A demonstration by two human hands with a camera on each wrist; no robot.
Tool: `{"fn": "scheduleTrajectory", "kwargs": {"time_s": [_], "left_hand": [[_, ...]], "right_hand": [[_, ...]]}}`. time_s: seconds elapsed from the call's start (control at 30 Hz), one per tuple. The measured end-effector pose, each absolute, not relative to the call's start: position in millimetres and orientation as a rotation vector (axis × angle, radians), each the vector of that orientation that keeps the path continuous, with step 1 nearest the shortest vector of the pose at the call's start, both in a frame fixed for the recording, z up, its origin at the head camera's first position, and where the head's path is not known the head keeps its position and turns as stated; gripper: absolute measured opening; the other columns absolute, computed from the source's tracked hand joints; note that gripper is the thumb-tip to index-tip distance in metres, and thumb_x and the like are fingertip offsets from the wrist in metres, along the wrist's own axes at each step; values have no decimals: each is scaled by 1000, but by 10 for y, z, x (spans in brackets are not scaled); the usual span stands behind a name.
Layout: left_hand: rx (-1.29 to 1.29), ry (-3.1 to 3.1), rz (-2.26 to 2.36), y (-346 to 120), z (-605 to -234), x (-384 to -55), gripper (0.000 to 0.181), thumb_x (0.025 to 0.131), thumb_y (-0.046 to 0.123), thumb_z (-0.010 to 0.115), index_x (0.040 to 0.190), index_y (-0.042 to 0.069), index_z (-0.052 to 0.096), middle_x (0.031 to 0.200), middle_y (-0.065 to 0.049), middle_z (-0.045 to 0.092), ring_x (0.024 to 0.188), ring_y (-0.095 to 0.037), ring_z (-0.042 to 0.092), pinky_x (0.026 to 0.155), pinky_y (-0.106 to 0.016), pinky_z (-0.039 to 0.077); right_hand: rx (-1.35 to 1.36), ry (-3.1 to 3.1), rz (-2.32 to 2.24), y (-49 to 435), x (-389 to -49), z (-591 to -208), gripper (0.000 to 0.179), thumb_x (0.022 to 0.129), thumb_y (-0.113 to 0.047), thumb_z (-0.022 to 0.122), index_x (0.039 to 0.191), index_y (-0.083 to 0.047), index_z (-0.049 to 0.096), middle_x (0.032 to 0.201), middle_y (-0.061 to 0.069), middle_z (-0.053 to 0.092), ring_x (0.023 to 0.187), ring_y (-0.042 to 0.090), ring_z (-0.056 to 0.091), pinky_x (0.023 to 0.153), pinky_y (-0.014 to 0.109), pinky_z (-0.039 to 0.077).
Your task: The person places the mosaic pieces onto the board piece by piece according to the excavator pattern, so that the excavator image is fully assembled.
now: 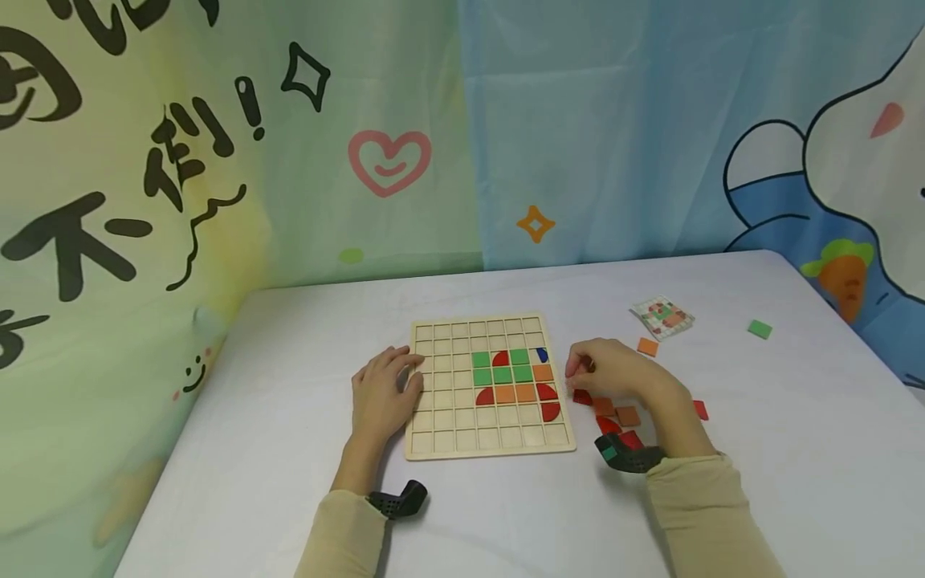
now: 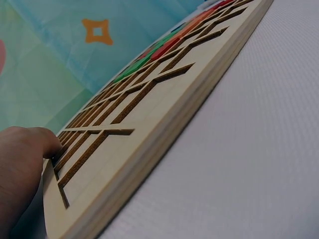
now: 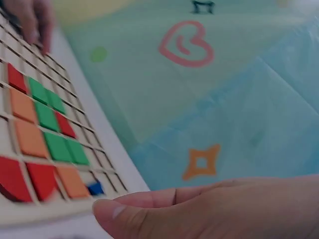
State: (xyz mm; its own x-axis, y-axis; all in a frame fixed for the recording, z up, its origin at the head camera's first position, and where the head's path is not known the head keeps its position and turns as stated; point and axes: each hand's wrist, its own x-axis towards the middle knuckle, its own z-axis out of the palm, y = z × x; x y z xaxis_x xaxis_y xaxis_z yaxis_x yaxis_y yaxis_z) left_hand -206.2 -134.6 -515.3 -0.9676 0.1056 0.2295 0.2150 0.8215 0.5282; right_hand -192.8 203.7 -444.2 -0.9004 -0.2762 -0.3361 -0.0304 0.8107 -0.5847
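A light wooden grid board (image 1: 462, 443) lies on the table, with green, orange, red and blue pieces in some squares. My left hand (image 1: 381, 393) rests at its left edge; in the left wrist view a bent digit (image 2: 42, 142) touches the rim. Beside the board's right edge is my right hand (image 1: 614, 371), thumb and fingertips drawn together. Whether a piece is between them is hidden. A red piece (image 1: 582, 397) lies just below these fingertips. On the board nearby sit a blue piece (image 3: 94, 188) and an orange square (image 3: 71, 181).
Loose orange squares (image 1: 628, 416) and red pieces (image 1: 631, 440) lie below the right hand, a red one (image 1: 700, 409) beyond the wrist. Farther back are a stack of pattern cards (image 1: 662, 318), an orange square (image 1: 647, 347) and a green square (image 1: 759, 329). A printed curtain (image 1: 614, 144) hangs behind.
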Motion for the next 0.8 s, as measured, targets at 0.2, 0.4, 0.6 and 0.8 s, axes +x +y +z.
{"fn": "scheduleTrajectory", "kwargs": {"time_s": [0.2, 0.4, 0.6, 0.8], "left_hand": [[-247, -2819, -843, -1369, -5156, -2068, 29, 90, 26, 55, 116, 22, 67, 135, -1, 57, 134, -24, 42, 107, -52, 26], [-240, -2818, -849, -1392, -5177, -2063, 29, 90, 26, 55, 116, 23, 66, 135, -1, 57, 134, -23, 42, 108, -52, 25], [-243, -2815, -862, -1376, -5162, -2061, 29, 90, 25, 55, 116, 22, 67, 135, -1, 57, 134, -24, 42, 108, -52, 24], [-254, -2811, -855, -1348, -5152, -2065, 28, 90, 25, 55, 116, 22, 67, 134, -2, 57, 134, -24, 42, 108, -52, 25]], "right_hand": [[-141, 2538, -792, 2286, -1935, -4421, 16, 84, -21, 70, 94, -12, 62, 80, 4, 51, 77, 18, 48, 63, 28, 40], [-64, 2497, -721, 2262, -1925, -4451, 20, 82, -25, 72, 94, -13, 62, 77, 5, 49, 69, 19, 48, 52, 26, 37], [-64, 2487, -649, 2200, -1896, -4479, 29, 78, -29, 76, 95, -14, 59, 79, 5, 52, 64, 19, 49, 50, 25, 40], [-18, 2471, -608, 2252, -1865, -4479, 31, 76, -28, 78, 93, -12, 59, 79, 6, 51, 63, 18, 48, 52, 25, 39]]}}
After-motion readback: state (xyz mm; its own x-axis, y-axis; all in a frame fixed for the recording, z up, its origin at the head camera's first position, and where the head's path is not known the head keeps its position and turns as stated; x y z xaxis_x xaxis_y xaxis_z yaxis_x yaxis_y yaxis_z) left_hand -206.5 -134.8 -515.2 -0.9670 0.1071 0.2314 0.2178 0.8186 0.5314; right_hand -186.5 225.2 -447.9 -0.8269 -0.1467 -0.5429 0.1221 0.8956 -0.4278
